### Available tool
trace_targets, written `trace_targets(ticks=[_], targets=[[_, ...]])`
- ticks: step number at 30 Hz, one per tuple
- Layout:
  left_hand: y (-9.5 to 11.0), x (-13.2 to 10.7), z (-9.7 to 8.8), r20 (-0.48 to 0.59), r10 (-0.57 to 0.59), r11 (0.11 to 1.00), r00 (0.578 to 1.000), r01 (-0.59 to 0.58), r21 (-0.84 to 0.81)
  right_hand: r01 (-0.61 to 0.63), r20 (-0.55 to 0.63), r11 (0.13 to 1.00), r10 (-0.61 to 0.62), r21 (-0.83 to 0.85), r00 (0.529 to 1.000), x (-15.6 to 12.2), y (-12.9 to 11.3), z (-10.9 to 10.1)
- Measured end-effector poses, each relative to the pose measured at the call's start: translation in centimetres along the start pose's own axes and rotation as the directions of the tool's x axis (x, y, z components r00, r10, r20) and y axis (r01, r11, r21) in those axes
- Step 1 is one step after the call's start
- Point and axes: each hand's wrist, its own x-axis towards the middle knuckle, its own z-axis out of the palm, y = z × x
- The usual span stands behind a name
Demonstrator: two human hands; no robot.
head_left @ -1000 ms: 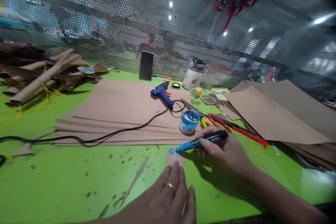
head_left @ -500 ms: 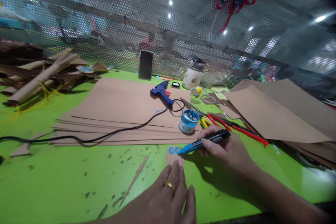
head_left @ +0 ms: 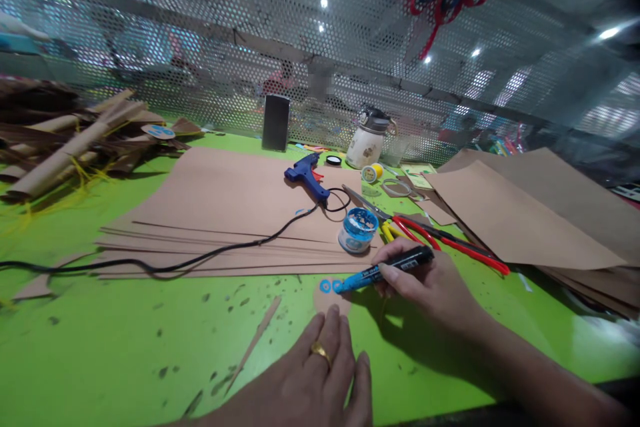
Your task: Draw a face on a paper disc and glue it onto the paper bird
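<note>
Green table (head_left: 125,347) bears paper sheets (head_left: 225,200), scissors (head_left: 445,240), small cut-out (head_left: 330,300).

Green table (head_left: 125,347), blue marker (head_left: 383,271), brown card (head_left: 331,297)

a gold ring (head_left: 321,350) sits on one finger of the left grip (head_left: 310,390), forearms bare.

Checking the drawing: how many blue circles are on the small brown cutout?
2, side by side at the far edge of the cutout: the left circle lies clear, the right circle touches the blue marker in the right hand. The left hand may hide more.
</note>
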Motion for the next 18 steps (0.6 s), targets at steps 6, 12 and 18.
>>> trace_targets(ticks=[6, 12, 18], targets=[[-0.06, 0.21, 0.04, 0.025, 0.009, 0.999, 1.000, -0.010, 0.045, 0.006, -0.053, 1.000, -0.007, -0.008, 0.999, 0.03, 0.05, -0.14], [-0.13, 0.14, -0.12, 0.029, 0.019, 0.997, 0.999, -0.021, 0.072, 0.028, -0.043, 0.999, -0.027, 0.022, 0.999, 0.00, 0.03, -0.04], [-0.15, 0.04, 0.02, -0.004, 0.006, 0.998, 1.000, -0.006, 0.058, 0.017, 0.001, 1.000, -0.017, 0.016, 1.000, 0.01, 0.06, 0.09]])
